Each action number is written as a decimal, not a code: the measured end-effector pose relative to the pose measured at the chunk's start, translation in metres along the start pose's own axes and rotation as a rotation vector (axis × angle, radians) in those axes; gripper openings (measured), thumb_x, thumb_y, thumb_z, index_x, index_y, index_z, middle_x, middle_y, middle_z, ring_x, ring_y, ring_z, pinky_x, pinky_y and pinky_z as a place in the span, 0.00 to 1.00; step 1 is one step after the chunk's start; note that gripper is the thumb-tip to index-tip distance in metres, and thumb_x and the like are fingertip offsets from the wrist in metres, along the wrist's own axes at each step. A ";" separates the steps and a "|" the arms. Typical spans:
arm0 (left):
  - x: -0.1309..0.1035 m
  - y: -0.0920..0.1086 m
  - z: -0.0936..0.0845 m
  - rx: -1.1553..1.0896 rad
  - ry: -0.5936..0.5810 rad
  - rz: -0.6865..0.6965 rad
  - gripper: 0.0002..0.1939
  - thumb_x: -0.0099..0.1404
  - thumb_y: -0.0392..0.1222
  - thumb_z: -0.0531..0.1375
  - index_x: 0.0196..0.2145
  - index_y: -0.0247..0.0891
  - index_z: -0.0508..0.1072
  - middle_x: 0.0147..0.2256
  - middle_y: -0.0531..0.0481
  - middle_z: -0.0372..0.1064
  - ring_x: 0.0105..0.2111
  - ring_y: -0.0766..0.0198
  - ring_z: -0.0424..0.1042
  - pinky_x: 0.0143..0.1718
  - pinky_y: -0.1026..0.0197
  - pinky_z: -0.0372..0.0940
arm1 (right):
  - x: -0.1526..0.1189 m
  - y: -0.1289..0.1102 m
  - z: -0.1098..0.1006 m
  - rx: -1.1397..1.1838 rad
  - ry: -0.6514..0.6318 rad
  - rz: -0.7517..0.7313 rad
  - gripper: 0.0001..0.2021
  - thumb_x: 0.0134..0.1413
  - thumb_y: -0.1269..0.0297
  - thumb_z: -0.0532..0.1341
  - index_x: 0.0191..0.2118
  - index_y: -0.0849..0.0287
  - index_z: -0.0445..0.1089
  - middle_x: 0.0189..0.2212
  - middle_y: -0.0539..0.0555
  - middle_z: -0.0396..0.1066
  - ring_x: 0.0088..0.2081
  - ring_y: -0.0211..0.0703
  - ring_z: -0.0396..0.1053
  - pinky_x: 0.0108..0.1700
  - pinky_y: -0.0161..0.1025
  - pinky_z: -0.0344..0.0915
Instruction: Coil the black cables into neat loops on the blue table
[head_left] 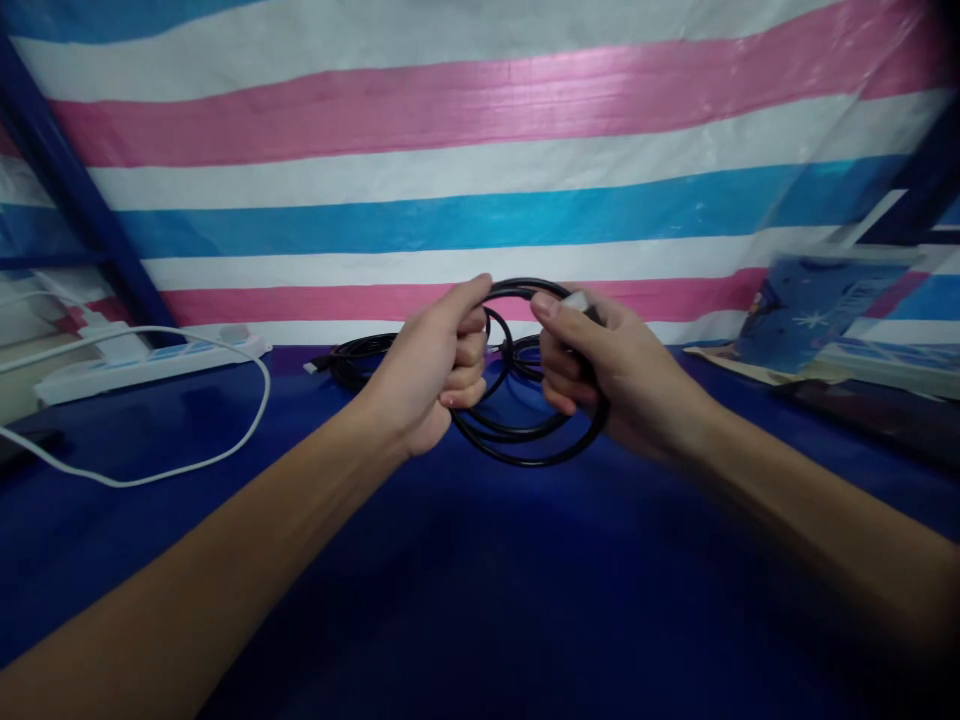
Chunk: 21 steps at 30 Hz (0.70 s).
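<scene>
Smooth, deep-blue worktop (495, 580) across the whole foreground, sunk in shadow toward the near side. In from both lower corners, two bare forearms (247, 545). At mid-view, a glossy black round cable (517, 463), wound in loose loops and stretched between both grips. Left grip (427, 370) closed around the loops, thumb laid along the top, fingers curled in. Right grip (619, 355) likewise closed on the loops, with a pale connector end (576, 301) poking out beside the thumb. Contact between lowest loop and worktop: impossible to tell. Farther off on the left, a thin white cord (116, 485) in a wide curve; on the right, a flat dark object (870, 415). Beyond, left to right: a long white plastic power strip (180, 363) with a boxy white adapter (124, 345) attached, a coiled black cable bundle (352, 365) with a silver-tipped plug (311, 368) pointing left, a blurred blue printed packet (802, 310). Farthest back, a plastic sheet striped white, pink and blue (450, 225), beside a dark-blue frame post (82, 180).
</scene>
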<state>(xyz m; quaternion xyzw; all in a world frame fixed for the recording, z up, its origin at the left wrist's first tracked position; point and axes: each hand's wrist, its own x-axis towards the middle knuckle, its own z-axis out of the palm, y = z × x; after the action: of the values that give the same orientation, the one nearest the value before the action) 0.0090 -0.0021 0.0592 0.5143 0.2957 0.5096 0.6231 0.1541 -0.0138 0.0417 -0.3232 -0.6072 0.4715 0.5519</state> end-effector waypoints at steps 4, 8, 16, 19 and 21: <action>0.009 0.003 -0.012 -0.169 0.204 0.068 0.20 0.65 0.47 0.50 0.19 0.40 0.47 0.12 0.62 0.35 0.09 0.76 0.36 0.08 0.70 0.37 | 0.001 0.013 0.005 0.222 0.086 -0.042 0.10 0.50 0.62 0.64 0.36 0.58 0.63 0.27 0.49 0.67 0.30 0.36 0.67 0.33 0.35 0.65; 0.012 0.007 -0.021 -0.255 0.308 0.148 0.21 0.64 0.45 0.50 0.19 0.40 0.42 0.12 0.62 0.35 0.09 0.75 0.37 0.09 0.69 0.38 | -0.001 0.018 0.011 0.329 0.016 0.019 0.09 0.52 0.64 0.61 0.40 0.57 0.66 0.41 0.54 0.71 0.44 0.42 0.69 0.43 0.39 0.66; 0.003 -0.012 -0.004 0.087 0.097 0.125 0.22 0.62 0.50 0.53 0.18 0.41 0.47 0.14 0.62 0.38 0.10 0.76 0.39 0.11 0.68 0.42 | -0.002 0.008 0.010 -0.049 0.147 -0.037 0.07 0.50 0.62 0.63 0.29 0.58 0.65 0.08 0.39 0.48 0.10 0.29 0.48 0.18 0.34 0.57; 0.002 -0.018 -0.003 0.256 0.038 0.160 0.22 0.63 0.51 0.51 0.17 0.41 0.48 0.14 0.61 0.39 0.11 0.75 0.41 0.13 0.67 0.48 | 0.003 0.005 0.000 -0.318 0.159 -0.029 0.13 0.54 0.61 0.60 0.22 0.58 0.60 0.09 0.42 0.51 0.10 0.30 0.51 0.16 0.34 0.54; 0.002 -0.020 -0.005 0.411 0.046 0.220 0.22 0.64 0.52 0.50 0.17 0.41 0.49 0.14 0.59 0.41 0.11 0.74 0.46 0.15 0.66 0.52 | 0.007 0.006 -0.006 -0.519 0.172 -0.030 0.16 0.56 0.61 0.58 0.19 0.58 0.58 0.11 0.47 0.57 0.13 0.33 0.58 0.18 0.34 0.55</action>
<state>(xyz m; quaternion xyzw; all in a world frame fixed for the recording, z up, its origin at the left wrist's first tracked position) 0.0117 0.0028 0.0396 0.6478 0.3496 0.5150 0.4393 0.1583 -0.0044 0.0385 -0.4838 -0.6632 0.2627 0.5070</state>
